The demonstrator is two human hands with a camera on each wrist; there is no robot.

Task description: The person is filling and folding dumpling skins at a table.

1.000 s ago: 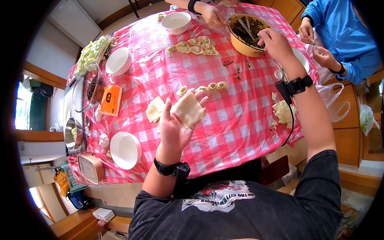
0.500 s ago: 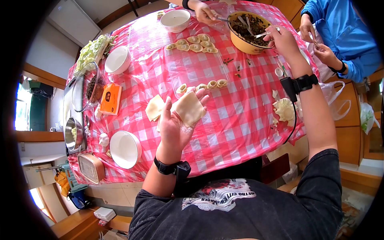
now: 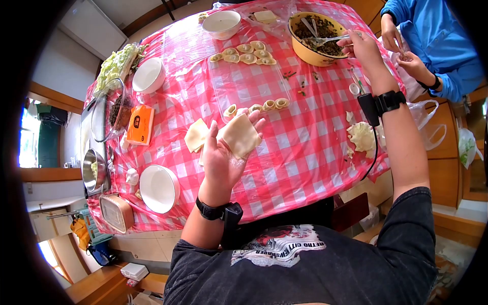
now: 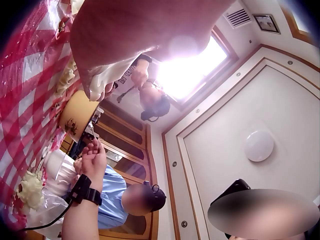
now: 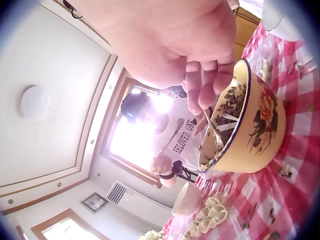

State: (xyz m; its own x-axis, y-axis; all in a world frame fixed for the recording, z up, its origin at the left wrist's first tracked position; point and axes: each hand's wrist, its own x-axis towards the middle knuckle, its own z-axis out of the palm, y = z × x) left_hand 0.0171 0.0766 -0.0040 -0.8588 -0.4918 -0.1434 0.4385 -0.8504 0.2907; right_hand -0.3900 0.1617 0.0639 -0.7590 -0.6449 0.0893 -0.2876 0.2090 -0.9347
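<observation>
My left hand [image 3: 226, 157] is palm up over the table, fingers extended. A square dough wrapper [image 3: 241, 136] lies across those fingers. More wrappers [image 3: 196, 136] rest just left of the hand. At the right side of the yellow enamel bowl [image 3: 311, 57], my right hand [image 3: 363, 48] pinches the slim handle of a silver utensil [image 3: 331, 38]. Its far end dips into the dark chopped filling [image 5: 232, 105], which partly hides it. Two pale handles [image 3: 311, 26] also stick out of the filling.
Filled dumplings [image 3: 248, 53] sit in rows on a clear tray [image 3: 249, 86], with several more [image 3: 269, 105] along its near edge. White bowls [image 3: 159, 189], an orange packet [image 3: 140, 125] and cabbage [image 3: 119, 66] are on the left. A person in blue [image 3: 437, 46] works at the right.
The silver utensil has come into view in my right hand, which has shifted slightly right and tilted. Another person's hand has left the far side of the bowl. My left hand stays put.
</observation>
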